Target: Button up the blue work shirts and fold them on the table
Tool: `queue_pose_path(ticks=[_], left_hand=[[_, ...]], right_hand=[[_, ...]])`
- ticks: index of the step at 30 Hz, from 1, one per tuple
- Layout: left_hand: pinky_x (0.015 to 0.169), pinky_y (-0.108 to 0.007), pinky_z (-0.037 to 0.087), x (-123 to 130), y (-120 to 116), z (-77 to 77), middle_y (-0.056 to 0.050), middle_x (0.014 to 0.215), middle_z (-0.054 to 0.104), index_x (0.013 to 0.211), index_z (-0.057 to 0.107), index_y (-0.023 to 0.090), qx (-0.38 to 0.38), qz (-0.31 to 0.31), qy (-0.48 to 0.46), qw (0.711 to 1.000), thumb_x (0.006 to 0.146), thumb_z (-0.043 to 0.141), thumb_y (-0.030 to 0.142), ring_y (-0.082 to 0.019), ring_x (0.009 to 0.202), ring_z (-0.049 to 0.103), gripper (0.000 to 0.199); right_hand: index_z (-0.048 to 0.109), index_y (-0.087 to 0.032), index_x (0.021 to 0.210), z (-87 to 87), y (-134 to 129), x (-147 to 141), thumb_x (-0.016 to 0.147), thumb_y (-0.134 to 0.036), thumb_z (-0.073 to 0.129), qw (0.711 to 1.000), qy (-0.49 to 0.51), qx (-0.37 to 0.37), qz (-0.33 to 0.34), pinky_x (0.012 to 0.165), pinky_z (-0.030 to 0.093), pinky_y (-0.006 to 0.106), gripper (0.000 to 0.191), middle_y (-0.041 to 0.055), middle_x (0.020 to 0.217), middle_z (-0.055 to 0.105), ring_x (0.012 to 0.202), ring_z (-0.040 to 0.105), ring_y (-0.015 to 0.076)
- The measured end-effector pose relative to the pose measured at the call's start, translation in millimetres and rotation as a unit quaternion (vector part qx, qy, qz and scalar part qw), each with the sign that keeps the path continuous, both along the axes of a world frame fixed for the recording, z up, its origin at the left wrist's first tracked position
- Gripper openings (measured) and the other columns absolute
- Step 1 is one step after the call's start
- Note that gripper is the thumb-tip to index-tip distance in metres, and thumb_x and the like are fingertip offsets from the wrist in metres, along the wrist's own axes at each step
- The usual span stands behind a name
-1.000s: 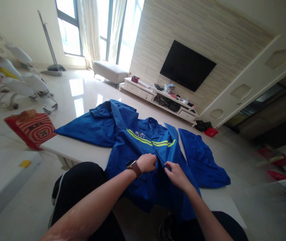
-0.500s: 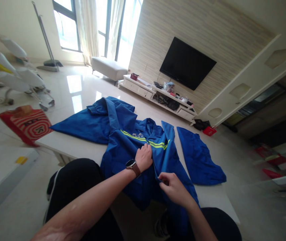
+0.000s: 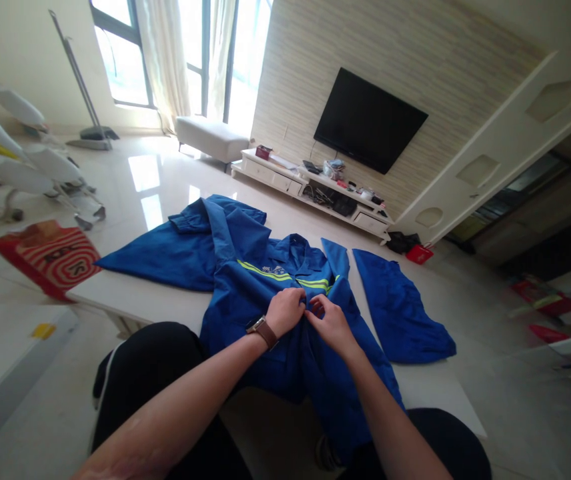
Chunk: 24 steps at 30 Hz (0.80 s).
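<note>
A blue work jacket with yellow-green chest stripes lies spread over a low white table, its collar pointing away from me. My left hand, a watch on its wrist, pinches the jacket's front edge just below the stripes. Close beside it, my right hand has thumb and finger pinched on the same front opening. The fingertips of both hands nearly meet there; any button between them is too small to make out. More blue cloth lies to the right of the jacket.
A red-and-white paper bag stands left of the table. Beyond are a white TV cabinet, a wall television and a grey bench. My black-trousered knees flank the jacket's lower part. A white surface sits at near left.
My right hand has moved up and left along the jacket's front edge to meet my left hand. The left hand has shifted slightly, its fingers now curled at the opening.
</note>
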State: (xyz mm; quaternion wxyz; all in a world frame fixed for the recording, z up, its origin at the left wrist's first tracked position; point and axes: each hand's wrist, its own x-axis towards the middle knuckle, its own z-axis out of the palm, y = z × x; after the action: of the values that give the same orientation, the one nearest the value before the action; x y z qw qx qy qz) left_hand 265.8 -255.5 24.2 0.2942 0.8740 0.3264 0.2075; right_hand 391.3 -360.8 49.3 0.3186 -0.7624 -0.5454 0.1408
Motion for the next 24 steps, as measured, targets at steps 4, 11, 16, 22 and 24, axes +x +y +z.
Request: queue_pose_path(ticks=[4, 11, 16, 22, 24], left_hand=[[0.083, -0.032, 0.050, -4.2, 2.1, 5.4, -0.006, 0.104, 0.075, 0.101, 0.070, 0.023, -0.015, 0.004, 0.024, 1.000, 0.086, 0.055, 0.015, -0.025, 0.101, 0.069, 0.023], [0.086, -0.034, 0.051, -5.4, 3.9, 8.6, -0.007, 0.112, 0.074, 0.112, 0.069, 0.023, -0.009, 0.006, 0.045, 0.999, 0.085, 0.051, 0.010, -0.027, 0.106, 0.069, 0.035], [0.087, -0.034, 0.051, -3.8, 4.4, 6.7, -0.009, 0.111, 0.075, 0.111, 0.070, 0.022, -0.013, -0.002, 0.043, 0.999, 0.086, 0.053, 0.012, -0.028, 0.107, 0.069, 0.032], [0.087, -0.030, 0.051, -4.9, 7.7, 4.7, -0.007, 0.110, 0.075, 0.117, 0.069, 0.023, -0.016, -0.022, 0.015, 1.000, 0.089, 0.063, 0.019, -0.025, 0.104, 0.069, 0.029], [0.088, -0.030, 0.051, -4.9, 8.4, 3.4, -0.008, 0.109, 0.075, 0.120, 0.070, 0.022, -0.022, -0.030, 0.011, 0.999, 0.090, 0.065, 0.021, -0.025, 0.104, 0.069, 0.031]], right_hand=[[0.064, -0.021, 0.091, -13.4, 6.7, 11.8, 0.074, -0.033, 0.071, 0.985, 0.167, 0.053, -0.002, 0.065, 0.050, 0.030, 0.022, -0.0015, 0.070, 0.065, 0.067, 0.062, 0.0180], [0.066, -0.021, 0.080, -21.8, -8.5, 44.7, 0.067, -0.038, 0.077, 0.956, 0.238, 0.127, -0.118, 0.055, 0.042, 0.028, 0.024, -0.0036, 0.060, 0.053, 0.056, 0.050, 0.0153], [0.072, -0.021, 0.082, -26.0, -14.1, 33.9, 0.085, -0.034, 0.060, 0.993, -0.011, 0.099, -0.065, 0.076, 0.051, 0.037, 0.018, 0.0063, 0.087, 0.063, 0.082, 0.061, 0.0225], [0.073, -0.021, 0.106, -17.6, -3.5, 3.9, 0.084, -0.038, 0.073, 0.987, -0.121, 0.101, 0.007, 0.095, 0.050, 0.043, 0.028, 0.0091, 0.106, 0.064, 0.106, 0.057, 0.0285], [0.072, -0.021, 0.107, -15.5, 1.4, -0.1, 0.083, -0.032, 0.072, 0.985, -0.146, 0.088, 0.011, 0.095, 0.050, 0.043, 0.026, 0.0091, 0.106, 0.066, 0.106, 0.057, 0.0289]])
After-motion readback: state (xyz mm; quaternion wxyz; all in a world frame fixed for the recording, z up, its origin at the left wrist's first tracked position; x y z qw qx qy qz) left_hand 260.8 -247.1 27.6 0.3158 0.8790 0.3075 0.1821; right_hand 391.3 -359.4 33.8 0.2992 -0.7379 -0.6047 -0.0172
